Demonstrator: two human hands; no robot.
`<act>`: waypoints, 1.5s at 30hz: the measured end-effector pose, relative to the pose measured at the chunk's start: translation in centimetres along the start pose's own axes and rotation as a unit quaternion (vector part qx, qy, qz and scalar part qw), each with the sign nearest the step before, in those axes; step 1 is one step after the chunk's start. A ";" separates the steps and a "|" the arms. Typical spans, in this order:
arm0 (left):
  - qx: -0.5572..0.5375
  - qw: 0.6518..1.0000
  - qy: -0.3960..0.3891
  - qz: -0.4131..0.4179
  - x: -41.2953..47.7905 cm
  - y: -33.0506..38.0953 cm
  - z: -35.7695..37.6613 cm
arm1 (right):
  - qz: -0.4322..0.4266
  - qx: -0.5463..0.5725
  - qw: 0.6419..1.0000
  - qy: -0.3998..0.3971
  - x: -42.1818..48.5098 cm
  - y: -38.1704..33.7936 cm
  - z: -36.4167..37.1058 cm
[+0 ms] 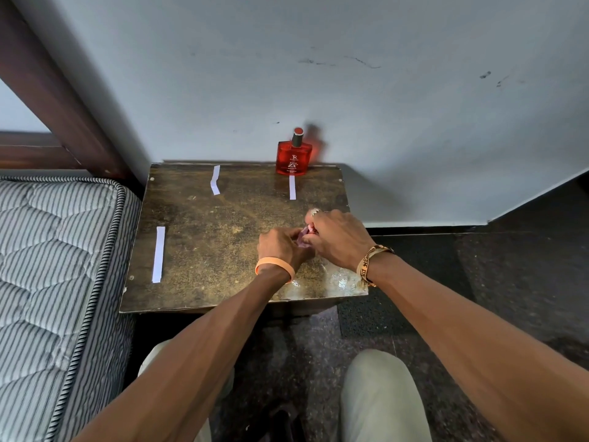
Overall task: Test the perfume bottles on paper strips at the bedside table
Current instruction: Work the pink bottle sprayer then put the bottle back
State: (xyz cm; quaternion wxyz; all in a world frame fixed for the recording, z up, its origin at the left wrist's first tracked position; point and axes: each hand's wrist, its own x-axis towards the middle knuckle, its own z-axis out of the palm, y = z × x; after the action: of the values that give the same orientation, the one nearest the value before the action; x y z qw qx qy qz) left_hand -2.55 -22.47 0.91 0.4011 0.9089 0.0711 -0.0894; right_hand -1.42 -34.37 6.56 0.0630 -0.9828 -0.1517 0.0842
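Three white paper strips lie well apart on the worn brown desk, one just before the red glass perfume bottle at the wall (one strip per scent, I judge). Left hand and right hand meet over the desk, fingers pinching a small pink object, mostly hidden; probably uncapping.

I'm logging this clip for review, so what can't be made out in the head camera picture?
Pink item, head view: mostly covered by the left grip and right grip; what it is stays unclear.
Red bottle, head view: fine print on its label too small to read.
Paper strips, head view: too small to tell whether any is wet.
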 end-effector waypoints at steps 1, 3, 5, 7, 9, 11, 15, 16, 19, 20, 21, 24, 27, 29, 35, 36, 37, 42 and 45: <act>0.000 1.000 0.004 -0.001 0.0 0.1 0.0 | 0.003 0.000 1.000 0.001 0.0 -0.1 0.0; 0.002 1.000 0.009 0.004 -0.1 0.1 0.1 | 0.016 0.001 1.000 0.006 0.0 -0.2 0.2; 0.002 1.000 0.014 0.004 -0.2 0.2 0.0 | 0.015 -0.008 1.000 0.017 -0.1 -0.3 0.5; -0.002 1.000 0.019 -0.002 -0.2 0.2 0.0 | 0.023 -0.008 0.999 0.030 -0.3 -0.4 0.8; 0.001 1.000 0.027 -0.009 -0.3 0.4 0.1 | 0.040 0.019 0.998 0.033 -0.5 -0.5 1.1; 0.006 0.999 0.034 -0.002 -0.5 0.5 0.2 | 0.073 0.062 0.995 0.020 -0.8 -0.7 1.5; 0.007 1.000 0.010 0.028 -0.9 0.0 0.4 | 0.146 0.132 0.980 0.012 -1.0 -1.1 1.9; -0.010 0.999 0.001 0.038 -1.0 -0.2 0.4 | 0.144 0.127 0.981 0.010 -1.1 -1.3 1.9; -0.003 0.997 -0.039 0.070 -1.6 -1.1 -0.7 | 0.111 0.109 0.988 0.014 -1.6 -1.9 1.2; 0.004 0.995 -0.048 0.083 -1.6 -1.5 -1.2 | 0.101 0.113 0.988 0.013 -1.8 -2.1 0.9; 0.000 0.995 -0.054 0.086 -1.8 -1.8 -1.7 | 0.093 0.123 0.988 0.007 -1.8 -2.2 0.7; -0.048 0.994 -0.057 0.076 -1.9 -2.9 -3.3 | 0.065 0.149 0.987 -0.005 -1.8 -3.2 0.6; -0.094 0.994 -0.049 0.040 -2.1 -3.4 -5.1 | 0.055 0.172 0.983 0.019 -1.3 -4.8 0.7; -0.122 0.992 -0.032 0.014 -2.0 -4.1 -6.3 | 0.046 0.191 0.980 0.032 -0.8 -6.1 0.6; -0.142 0.990 0.018 -0.010 -1.0 -6.4 -11.0 | 0.037 0.249 0.966 0.059 1.8 -10.3 0.2; -0.146 0.989 0.021 -0.003 -0.8 -6.7 -11.8 | 0.035 0.253 0.965 0.059 2.2 -10.8 0.1; -0.145 0.989 0.027 0.000 -0.5 -7.0 -12.7 | 0.033 0.257 0.964 0.056 2.9 -11.4 0.1; -0.183 0.982 0.042 -0.025 2.8 -7.7 -15.9 | 0.024 0.261 0.963 0.059 6.9 -13.5 -0.1; -0.175 0.983 0.046 -0.024 5.7 -7.5 -17.0 | 0.012 0.275 0.960 0.056 9.8 -13.6 -0.5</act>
State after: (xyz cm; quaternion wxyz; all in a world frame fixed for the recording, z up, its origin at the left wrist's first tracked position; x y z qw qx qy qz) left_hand 3.29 -4.55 5.56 0.5483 0.8257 0.1256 -0.0430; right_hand 3.93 -18.51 7.66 0.3387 -0.9323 -0.1068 0.0683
